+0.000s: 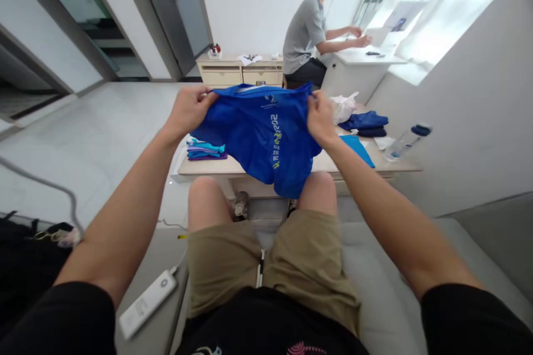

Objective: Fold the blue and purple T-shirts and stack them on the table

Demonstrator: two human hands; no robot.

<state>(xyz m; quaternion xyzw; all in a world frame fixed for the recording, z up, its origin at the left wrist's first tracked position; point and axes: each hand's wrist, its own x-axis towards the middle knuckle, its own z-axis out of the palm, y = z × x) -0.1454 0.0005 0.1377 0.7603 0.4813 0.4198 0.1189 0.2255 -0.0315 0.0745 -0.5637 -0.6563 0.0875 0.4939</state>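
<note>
I hold a bright blue garment with white and yellow print up in front of me, above a low beige table. My left hand is closed on its upper left edge. My right hand pinches its upper right edge. The cloth hangs down between my knees. On the table behind it lies a stack of folded blue and purple clothes at the left, and a light blue piece at the right.
Dark blue folded clothes, a white plastic bag and a water bottle sit on the table's right. A white power bank lies by my left thigh on the grey seat. Another person sits at a white desk beyond.
</note>
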